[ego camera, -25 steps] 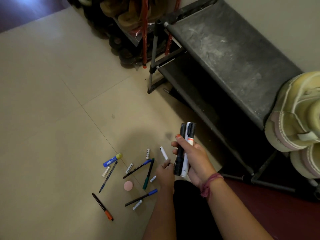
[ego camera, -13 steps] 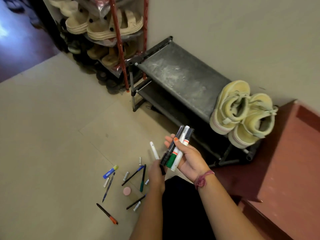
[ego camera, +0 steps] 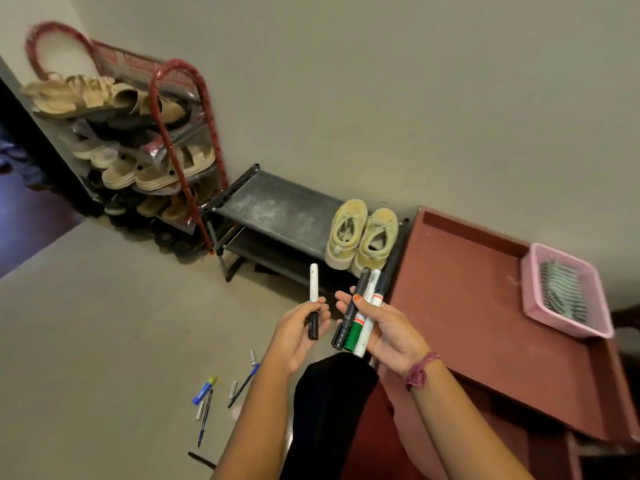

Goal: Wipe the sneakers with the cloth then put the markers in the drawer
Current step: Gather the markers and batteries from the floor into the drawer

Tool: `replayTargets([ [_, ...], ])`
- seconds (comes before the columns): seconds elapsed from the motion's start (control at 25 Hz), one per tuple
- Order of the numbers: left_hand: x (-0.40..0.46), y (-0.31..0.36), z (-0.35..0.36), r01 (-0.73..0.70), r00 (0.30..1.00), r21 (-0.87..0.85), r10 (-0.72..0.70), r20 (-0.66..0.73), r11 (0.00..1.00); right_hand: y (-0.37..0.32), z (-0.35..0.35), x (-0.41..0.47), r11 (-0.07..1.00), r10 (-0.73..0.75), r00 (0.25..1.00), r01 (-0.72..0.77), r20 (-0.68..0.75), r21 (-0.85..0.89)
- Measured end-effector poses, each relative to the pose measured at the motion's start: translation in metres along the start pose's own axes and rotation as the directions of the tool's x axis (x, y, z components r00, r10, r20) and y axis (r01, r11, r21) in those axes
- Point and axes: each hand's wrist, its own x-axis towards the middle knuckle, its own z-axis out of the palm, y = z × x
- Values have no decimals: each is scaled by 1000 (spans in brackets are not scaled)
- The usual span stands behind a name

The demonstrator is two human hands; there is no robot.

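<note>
The left hand [ego camera: 304, 327] pinches one white marker [ego camera: 313, 299] with a black cap, held upright above the floor [ego camera: 104, 341]. Just beside it, the right hand [ego camera: 384, 330] is curled round a bundle of markers [ego camera: 356, 317], black, green and white, their tips pointing up toward the rack [ego camera: 277, 209]; a braided band [ego camera: 420, 370] circles that wrist. The two hands are close but apart. The pale yellow sneakers [ego camera: 362, 233] stand side by side at the right end of the low black rack's top shelf, against the wall. To the right of the rack is a red-brown bench [ego camera: 467, 306] with raised edges; a pink basket [ego camera: 568, 292] sits near its far right corner, holding something striped that is too blurred to name. On the floor below the left arm lie loose pens [ego camera: 242, 386], a blue glue stick [ego camera: 204, 391] and small white caps. A tall red-framed rack [ego camera: 180, 133] crowded with sandals stands in the far left corner.
</note>
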Motion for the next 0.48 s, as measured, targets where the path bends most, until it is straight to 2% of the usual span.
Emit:
replayTargets([
  [0.2, -48, -27, 70, 72, 982, 95, -87, 165, 993, -21, -53, -64, 994, -92, 994, 95, -58, 55],
  [0.32, -67, -58, 103, 117, 965, 166, -152, 216, 979, -26, -86, -94, 985, -131, 985, 142, -116, 94],
  [0.48, -84, -107, 132, 146, 937, 311, -232, 260, 939, -29, -131, -134, 984, -155, 971, 168, -184, 57],
])
